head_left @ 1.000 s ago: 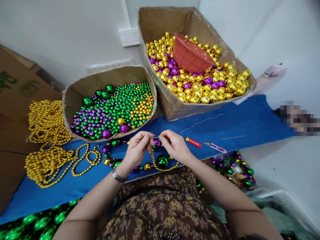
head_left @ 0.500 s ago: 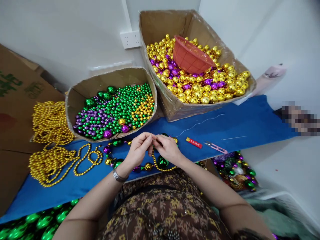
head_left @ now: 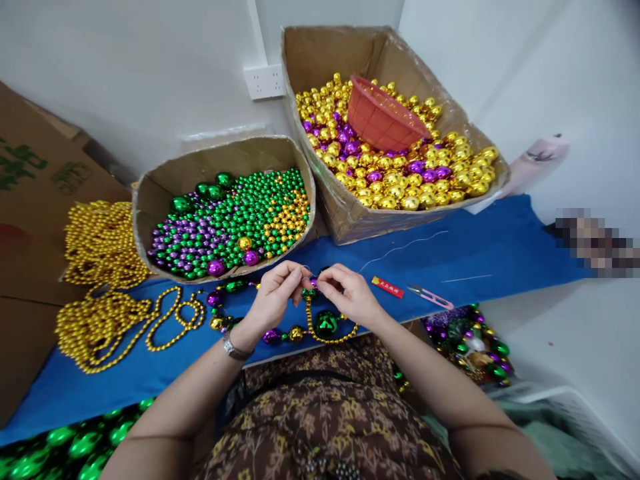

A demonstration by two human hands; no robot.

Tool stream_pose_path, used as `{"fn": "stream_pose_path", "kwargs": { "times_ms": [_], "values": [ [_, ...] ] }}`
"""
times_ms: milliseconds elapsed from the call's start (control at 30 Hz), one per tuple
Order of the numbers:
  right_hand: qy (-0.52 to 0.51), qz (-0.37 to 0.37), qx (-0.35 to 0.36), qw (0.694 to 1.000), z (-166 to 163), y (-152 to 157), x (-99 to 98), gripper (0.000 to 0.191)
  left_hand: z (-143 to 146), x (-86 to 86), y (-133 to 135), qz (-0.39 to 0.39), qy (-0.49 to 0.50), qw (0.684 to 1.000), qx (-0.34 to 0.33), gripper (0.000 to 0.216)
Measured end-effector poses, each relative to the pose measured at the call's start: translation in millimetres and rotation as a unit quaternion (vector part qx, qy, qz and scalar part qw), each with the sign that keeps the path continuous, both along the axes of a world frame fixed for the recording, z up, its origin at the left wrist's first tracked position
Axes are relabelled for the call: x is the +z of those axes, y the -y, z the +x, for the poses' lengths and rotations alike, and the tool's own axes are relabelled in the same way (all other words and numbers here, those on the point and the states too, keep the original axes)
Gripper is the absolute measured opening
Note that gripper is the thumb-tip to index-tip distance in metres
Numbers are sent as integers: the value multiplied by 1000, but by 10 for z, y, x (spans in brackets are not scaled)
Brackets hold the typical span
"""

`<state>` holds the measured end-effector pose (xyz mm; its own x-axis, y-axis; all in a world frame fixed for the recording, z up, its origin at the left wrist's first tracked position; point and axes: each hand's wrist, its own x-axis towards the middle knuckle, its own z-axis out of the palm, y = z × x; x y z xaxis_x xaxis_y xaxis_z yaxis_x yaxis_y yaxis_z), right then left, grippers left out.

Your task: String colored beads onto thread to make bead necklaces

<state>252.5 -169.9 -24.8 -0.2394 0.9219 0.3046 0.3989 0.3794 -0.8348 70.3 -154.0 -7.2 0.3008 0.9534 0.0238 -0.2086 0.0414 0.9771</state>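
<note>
Over the blue-covered table my left hand (head_left: pixel 277 297) is closed in a pinch on a thin pale thread (head_left: pixel 306 268). Opposite it, my right hand (head_left: pixel 350 295) also pinches, at the same string; its fingertips partly hide what they grip. A small purple bead (head_left: pixel 314 283) shows between the hands. From there a strand of small gold beads (head_left: pixel 309 317) hangs and curves below my right hand, around a big green bead (head_left: pixel 327 323). The rest of the bead necklace (head_left: pixel 296 333), in purple, gold and green, lies on the table, partly covered by my left hand and wrist.
Behind stand a box of small beads (head_left: pixel 143 230) and a larger box of gold and purple beads (head_left: pixel 345 223) holding a red basket (head_left: pixel 383 120). Gold bead strands (head_left: pixel 105 327) lie left. To the right are a red packet (head_left: pixel 387 287), pink thread snips (head_left: pixel 433 297) and loose thread (head_left: pixel 400 250).
My hands have drawn apart, the right one moving a little to the right. The purple bead and more of the big green bead now show between and below them.
</note>
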Motion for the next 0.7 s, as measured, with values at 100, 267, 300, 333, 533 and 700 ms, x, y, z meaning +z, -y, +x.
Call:
{"fn": "stream_pose_path", "kwargs": {
  "times_ms": [100, 267, 300, 333, 533, 700],
  "values": [
    [-40, -7, -25, 999, -39, 3, -70, 18, -9, -9, 3, -14, 13, 1000, 1, 25],
    [-7, 12, -22, 1000, -69, -22, -107, 17, -5, -4, 14, -32, 31, 999, 4, 24],
    [-1, 15, -16, 1000, -69, -27, -109, 13, -2, 3, 17, -34, 33, 999, 5, 24],
    [0, 13, -13, 1000, -68, -29, -112, 13, 1, 11, 20, -36, 36, 999, 5, 24],
    [-159, -145, 34, 976, -83, 48, -186, 20, 7, 43, 19, -50, 41, 998, 14, 25],
    [-161, -155, 30, 974, -222, 84, -225, 24, 33, 7, 39, -25, 20, 999, 1, 25]
  ]
}}
